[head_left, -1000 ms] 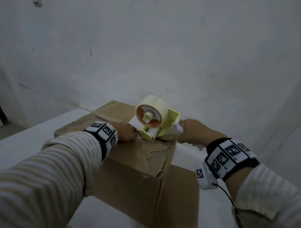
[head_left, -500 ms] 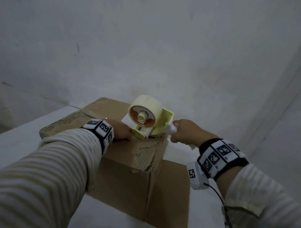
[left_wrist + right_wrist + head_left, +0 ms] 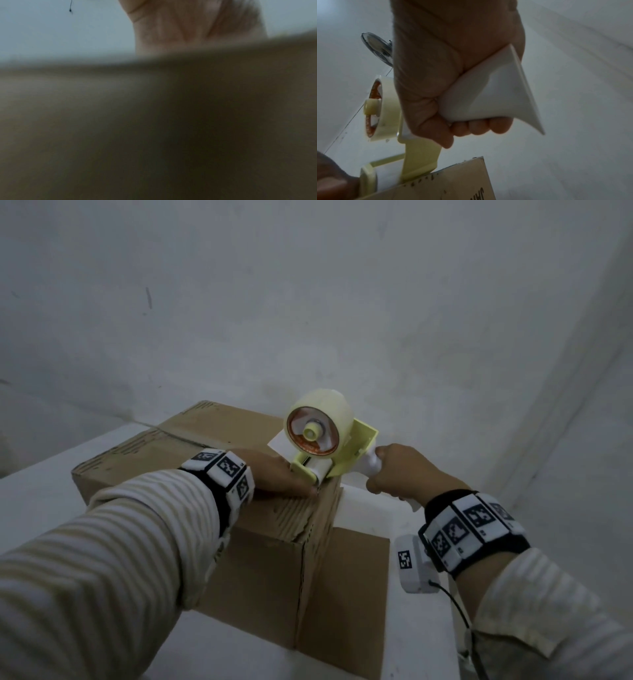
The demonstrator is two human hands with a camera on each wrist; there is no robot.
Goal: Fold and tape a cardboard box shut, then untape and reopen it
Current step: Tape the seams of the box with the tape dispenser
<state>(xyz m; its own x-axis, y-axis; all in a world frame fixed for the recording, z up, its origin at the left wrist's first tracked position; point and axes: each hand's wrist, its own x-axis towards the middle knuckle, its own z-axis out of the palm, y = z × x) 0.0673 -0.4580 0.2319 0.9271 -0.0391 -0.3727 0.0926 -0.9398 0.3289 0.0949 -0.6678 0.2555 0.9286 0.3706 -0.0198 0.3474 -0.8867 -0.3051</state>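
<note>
Cardboard box [image 3: 191, 470] sits on the white bench [image 3: 34, 498], top flaps folded down flat; the box's near right corner is ragged, with torn corrugation showing. One side flap [image 3: 346, 594] hangs open down the right side, reaching toward the bench's near edge.

Left hand [image 3: 277, 474] lies flat on the box top near its right edge — fingers straight, pressing the flap, holding nothing. In the left wrist view the palm [image 3: 188, 27] shows above a blurred brown cardboard surface; too soft to read more.

Right hand [image 3: 400, 474] is wrapped tight round the white handle [image 3: 488, 92] of the tape dispenser [image 3: 329, 450], fingers curled under and thumb over — a full fist grip, clear in the right wrist view. The dispenser is pale yellow, carrying a cream tape roll [image 3: 322, 422] with an orange core. Its front roller [image 3: 385, 178] rests on the top right edge of the box, just beside the left hand's fingertips [image 3: 308, 489]; whether they touch it I cannot tell. The dispenser's body tilts up and away from the box, handle out past the right edge over the bench.

Striped sleeves [image 3: 102, 559] and marker-tagged wrist bands [image 3: 469, 529] on both arms. A fan [image 3: 376, 46] is mounted on the wall behind.
</note>
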